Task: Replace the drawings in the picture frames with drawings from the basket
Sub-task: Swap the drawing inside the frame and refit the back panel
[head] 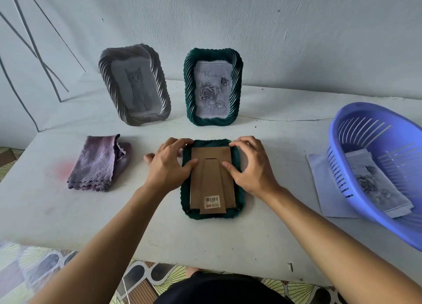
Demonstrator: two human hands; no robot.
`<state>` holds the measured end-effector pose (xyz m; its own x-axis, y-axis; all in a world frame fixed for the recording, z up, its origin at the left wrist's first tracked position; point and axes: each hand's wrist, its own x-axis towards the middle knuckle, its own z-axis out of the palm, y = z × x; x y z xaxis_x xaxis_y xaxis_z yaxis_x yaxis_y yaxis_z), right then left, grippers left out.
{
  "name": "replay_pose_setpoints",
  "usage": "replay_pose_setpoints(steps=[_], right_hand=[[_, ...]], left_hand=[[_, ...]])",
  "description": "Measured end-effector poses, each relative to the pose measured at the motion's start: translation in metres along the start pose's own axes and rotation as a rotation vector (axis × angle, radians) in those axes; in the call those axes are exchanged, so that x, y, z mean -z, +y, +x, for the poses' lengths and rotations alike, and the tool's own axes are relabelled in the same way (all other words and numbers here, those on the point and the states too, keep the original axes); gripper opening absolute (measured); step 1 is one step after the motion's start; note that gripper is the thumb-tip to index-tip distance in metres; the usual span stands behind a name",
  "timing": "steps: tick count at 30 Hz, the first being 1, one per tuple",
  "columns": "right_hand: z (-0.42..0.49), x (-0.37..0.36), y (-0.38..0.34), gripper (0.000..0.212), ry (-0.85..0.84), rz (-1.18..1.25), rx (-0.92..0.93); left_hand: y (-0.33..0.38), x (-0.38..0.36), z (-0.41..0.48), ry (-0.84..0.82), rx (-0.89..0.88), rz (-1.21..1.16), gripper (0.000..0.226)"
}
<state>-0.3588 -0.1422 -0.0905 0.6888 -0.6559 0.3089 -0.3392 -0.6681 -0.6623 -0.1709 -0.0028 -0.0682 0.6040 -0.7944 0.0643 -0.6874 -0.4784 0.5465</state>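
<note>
3 frames on the white table (68, 212). 2 stand at the back by the wall: grey frame (107, 75) with a cat drawing (137, 86), and to its right the standing green frame (189, 93) with a rose drawing (212, 91). The 3rd, the face-down frame (240, 198), also green, lies flat at centre, nearest the person. Its brown backing board (195, 189) is up, stand folded flat, barcode sticker (212, 201) at the near end.

Left hand (170, 164): fingers bent, tips on the far-left corner of the rim, thumb on the backing board. Right hand (249, 166): mirror of that on the far-right corner. Both grip the face-down frame across its rim.

Blue basket (338, 157) at far right, 1 flower drawing (374, 185) visible inside; it sits partly on a pale sheet (319, 178). Folded purple cloth (98, 164) to the left.
</note>
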Motion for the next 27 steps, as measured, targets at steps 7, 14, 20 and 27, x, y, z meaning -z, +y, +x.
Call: replay_pose_setpoints(steps=[7, 14, 20, 27], right_hand=[[-0.0007, 0.0001, 0.0001, 0.046, 0.008, 0.024, -0.007], [-0.0023, 0.0009, -0.0025, 0.045, -0.013, 0.018, -0.027], [-0.0032, 0.0019, -0.0053, 0.045, -0.025, -0.022, -0.022], [-0.0028, 0.0032, -0.0071, 0.052, -0.027, 0.002, -0.052]], left_hand=[[-0.0004, 0.001, 0.0008, -0.023, 0.055, -0.074, 0.041], [0.0022, 0.0006, -0.0008, -0.027, 0.093, -0.106, 0.039], [0.0017, 0.0004, -0.003, -0.036, 0.073, -0.104, 0.049], [0.0007, -0.0008, -0.0014, -0.033, 0.08, -0.13, 0.049]])
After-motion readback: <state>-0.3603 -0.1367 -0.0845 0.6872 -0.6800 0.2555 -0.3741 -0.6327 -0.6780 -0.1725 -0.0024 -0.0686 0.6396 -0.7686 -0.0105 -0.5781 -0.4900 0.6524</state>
